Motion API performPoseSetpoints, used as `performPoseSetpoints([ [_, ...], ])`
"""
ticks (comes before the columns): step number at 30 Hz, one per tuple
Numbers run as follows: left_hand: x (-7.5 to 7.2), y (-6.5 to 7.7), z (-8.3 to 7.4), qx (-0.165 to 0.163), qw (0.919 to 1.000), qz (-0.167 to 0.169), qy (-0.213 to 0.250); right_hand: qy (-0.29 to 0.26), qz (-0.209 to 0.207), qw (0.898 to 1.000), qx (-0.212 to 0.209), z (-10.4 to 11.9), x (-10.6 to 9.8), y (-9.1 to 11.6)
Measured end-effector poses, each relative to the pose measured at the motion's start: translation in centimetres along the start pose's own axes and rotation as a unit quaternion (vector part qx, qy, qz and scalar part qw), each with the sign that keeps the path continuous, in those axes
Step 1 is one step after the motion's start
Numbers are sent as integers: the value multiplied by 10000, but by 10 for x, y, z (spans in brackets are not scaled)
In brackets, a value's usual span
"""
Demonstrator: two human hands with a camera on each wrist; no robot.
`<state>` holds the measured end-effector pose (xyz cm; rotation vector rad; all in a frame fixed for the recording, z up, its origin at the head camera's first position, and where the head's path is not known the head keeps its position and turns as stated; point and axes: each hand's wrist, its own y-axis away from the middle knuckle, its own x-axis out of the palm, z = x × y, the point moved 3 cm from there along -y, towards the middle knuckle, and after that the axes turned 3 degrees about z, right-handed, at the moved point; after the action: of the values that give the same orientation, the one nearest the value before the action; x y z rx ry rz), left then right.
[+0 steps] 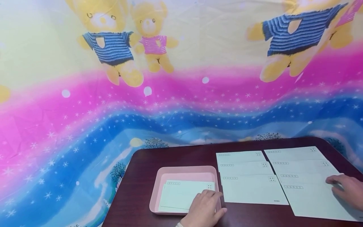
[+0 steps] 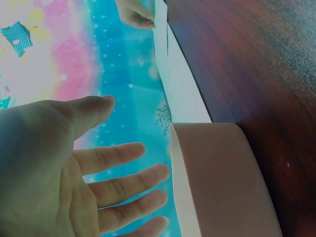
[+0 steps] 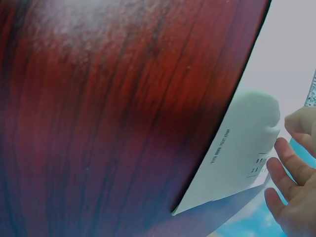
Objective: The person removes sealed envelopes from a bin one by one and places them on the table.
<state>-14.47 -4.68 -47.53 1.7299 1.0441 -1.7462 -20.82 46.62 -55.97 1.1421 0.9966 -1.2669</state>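
My left hand [image 1: 202, 206] hangs over the front right corner of a pink tray [image 1: 184, 172], its fingers spread and extended in the left wrist view, holding nothing. White envelopes [image 1: 181, 194] with printed postcode boxes and a stamp square lie stacked in the tray, partly covered by this hand. On the right, my right hand [image 1: 347, 189] is close over the front envelope [image 1: 312, 201] of an overlapping column, fingers relaxed and its shadow falling on the paper. Nothing shows between those fingers in the right wrist view.
Between the tray and the right column, three overlapping envelopes [image 1: 250, 189] form another column. Everything lies on a dark red-brown wooden table [image 1: 136, 192] with rounded corners. A cloth backdrop [image 1: 181, 107] printed with bears and snowflakes hangs behind it.
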Motion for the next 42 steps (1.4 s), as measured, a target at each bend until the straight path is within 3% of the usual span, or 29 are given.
performPoseSetpoints([
  [15,-3,3,4,29,9995,-296,-47,-464,-543,9960,-544,44,-26,11],
  [35,-9,13,25,-380,9987,-269,183,-854,-783,9879,-1034,106,-38,23],
  [42,-11,15,35,-701,9965,17,452,-937,-840,9842,-1248,139,-44,33],
])
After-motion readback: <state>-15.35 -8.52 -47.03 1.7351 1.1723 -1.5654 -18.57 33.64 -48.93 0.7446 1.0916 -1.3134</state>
